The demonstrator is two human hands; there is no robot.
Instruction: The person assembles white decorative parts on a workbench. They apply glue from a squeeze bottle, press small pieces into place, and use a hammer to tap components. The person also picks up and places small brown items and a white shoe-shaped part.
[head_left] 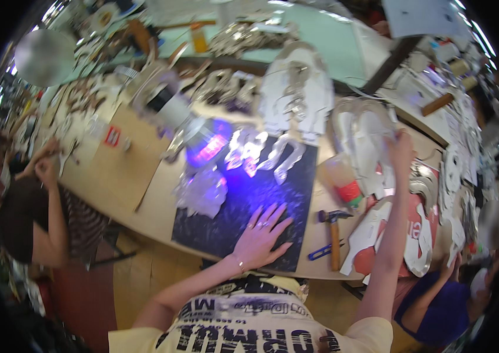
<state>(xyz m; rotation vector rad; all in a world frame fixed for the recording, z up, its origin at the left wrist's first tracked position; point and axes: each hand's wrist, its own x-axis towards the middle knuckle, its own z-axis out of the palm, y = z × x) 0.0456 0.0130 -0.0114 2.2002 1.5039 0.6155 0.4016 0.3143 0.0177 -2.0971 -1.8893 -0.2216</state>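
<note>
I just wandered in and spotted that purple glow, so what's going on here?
A person is working at a crowded bench with bare hands. The left hand lies spread on a dark mat, holding nothing visible. The right hand is at the pale, flat pieces on the right; blur hides whether it grips one. A lamp casts blue-violet light over shiny pieces on the mat. A hammer lies right of the mat.

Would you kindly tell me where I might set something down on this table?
Bare room: the black mat between the plastic bag and left hand; the tan board between the red item and its near edge. Crowded: the right side, with the right hand, white pieces, bottle and hammer.
</note>
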